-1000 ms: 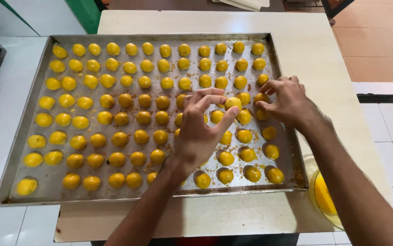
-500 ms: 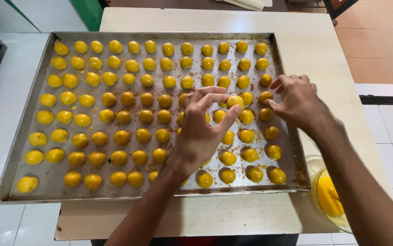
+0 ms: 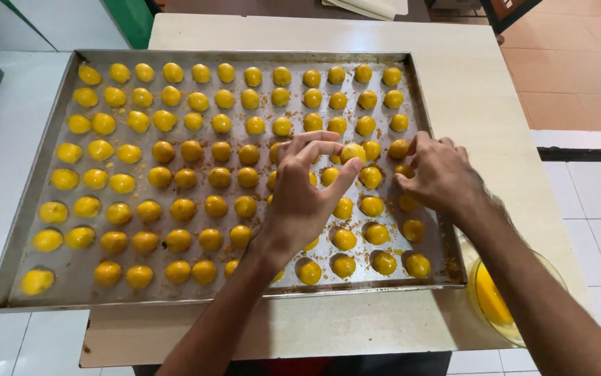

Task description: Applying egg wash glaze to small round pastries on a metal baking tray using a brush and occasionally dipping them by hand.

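A large metal baking tray (image 3: 50, 150) lies on a cream table and carries several rows of small round yellow pastries (image 3: 182, 209). My left hand (image 3: 304, 195) hovers over the tray's right half and pinches one yellow pastry (image 3: 353, 152) between thumb and fingertips. My right hand (image 3: 439, 174) rests low at the tray's right side, fingers curled down among the pastries near the rim; what its fingertips hold is hidden.
A glass bowl of yellow liquid (image 3: 499, 299) stands at the table's front right corner, beside my right forearm. The cream table (image 3: 481, 83) extends right of the tray. A white surface (image 3: 1, 139) adjoins on the left. Tiled floor lies to the right.
Both hands stayed over the tray's right half. My left hand's fingers have closed more tightly on one pastry and raised it slightly. My right hand has barely shifted.
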